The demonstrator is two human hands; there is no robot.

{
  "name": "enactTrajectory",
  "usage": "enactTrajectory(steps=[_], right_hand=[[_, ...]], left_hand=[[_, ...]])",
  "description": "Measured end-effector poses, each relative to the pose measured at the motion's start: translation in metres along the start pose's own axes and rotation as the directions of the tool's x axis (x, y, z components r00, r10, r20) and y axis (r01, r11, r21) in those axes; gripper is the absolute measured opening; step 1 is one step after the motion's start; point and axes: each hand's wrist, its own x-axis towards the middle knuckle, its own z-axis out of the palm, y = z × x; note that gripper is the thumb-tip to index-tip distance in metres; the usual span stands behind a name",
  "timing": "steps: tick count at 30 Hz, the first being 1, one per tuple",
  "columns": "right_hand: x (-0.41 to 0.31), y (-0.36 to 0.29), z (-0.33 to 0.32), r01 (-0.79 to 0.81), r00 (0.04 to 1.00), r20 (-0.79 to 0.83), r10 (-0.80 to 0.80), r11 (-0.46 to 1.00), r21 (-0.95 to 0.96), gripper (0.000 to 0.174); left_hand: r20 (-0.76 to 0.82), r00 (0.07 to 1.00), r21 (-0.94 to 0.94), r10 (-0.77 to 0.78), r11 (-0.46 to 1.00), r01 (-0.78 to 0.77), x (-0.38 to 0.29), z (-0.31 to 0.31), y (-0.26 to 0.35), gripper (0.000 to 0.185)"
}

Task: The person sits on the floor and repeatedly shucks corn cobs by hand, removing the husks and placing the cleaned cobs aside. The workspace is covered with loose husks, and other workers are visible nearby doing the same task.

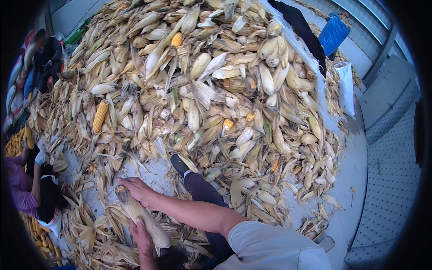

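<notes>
Both of my hands are on one ear of corn point(152, 221), still wrapped in pale dry husk. It is held slanting, its tip towards the upper left, where a few yellow kernels and a dark patch show. My right hand point(138, 191) grips it near that tip, with the forearm stretched across from the right. Lower down, my left hand point(141, 234) holds the ear's side, thumb on the husk. Loose dry husks point(98, 233) lie beneath and around the ear. Beyond my hands rises a big pile of corn ears in husk point(202, 84).
My shoe point(179, 164) stands at the pile's edge. At left a gloved co-worker point(25, 192) holds a bare cob point(28, 137) near yellow cobs point(42, 239); another person point(49, 60) sits farther back. Perforated metal panels point(388, 179), a white sack point(345, 88) and a blue bag point(334, 33) are right.
</notes>
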Motion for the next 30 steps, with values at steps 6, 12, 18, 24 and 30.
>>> enactTrajectory(steps=[6, 12, 18, 24, 30], right_hand=[[0.000, -0.003, 0.002, 0.050, 0.999, 0.008, -0.049, 0.990, -0.128, 0.048], [0.009, 0.002, -0.003, 0.184, 0.981, -0.017, -0.193, 0.956, -0.227, 0.053], [0.024, 0.015, -0.015, 0.317, 0.871, -0.030, -0.490, 0.607, -0.729, 0.057], [0.019, 0.014, -0.024, 0.309, 0.889, 0.221, -0.401, 0.169, -0.936, 0.048], [0.015, 0.007, -0.006, 0.160, 0.962, -0.142, -0.234, 0.901, -0.403, 0.053]], left_hand=[[0.045, 0.998, -0.003, 0.035, 0.999, -0.034, 0.003, -0.014, -0.008, 0.062], [0.014, 0.997, 0.049, 0.077, 0.996, -0.078, 0.008, -0.013, -0.004, 0.071], [-0.047, 0.988, 0.067, 0.144, 0.988, -0.141, 0.013, -0.006, 0.011, 0.103], [-0.121, 0.981, 0.005, 0.149, 0.989, -0.150, 0.018, -0.016, 0.017, 0.097], [-0.157, 0.988, -0.319, 0.005, 0.946, -0.056, 0.018, -0.012, 0.021, 0.078]])
